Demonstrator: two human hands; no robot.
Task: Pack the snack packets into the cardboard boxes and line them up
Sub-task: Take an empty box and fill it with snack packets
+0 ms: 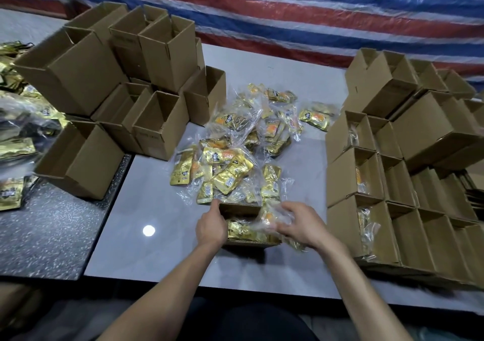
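Note:
A small open cardboard box [239, 209] stands on the grey table right in front of me, with gold snack packets [242, 231] lying inside it. My left hand [211, 226] grips the box's left wall. My right hand [297, 224] is shut on a clear-wrapped packet [269, 218] over the box's right side; motion blur hides its exact position. Behind the box lies a loose pile of gold and orange packets [235, 157].
Empty open boxes [157, 128] are stacked at the back left. Rows of boxes [366, 173], some holding packets, stand along the right. More gold packets [13, 149] lie at the far left on a dark speckled table [52, 236]. A striped tarp [288, 7] hangs behind.

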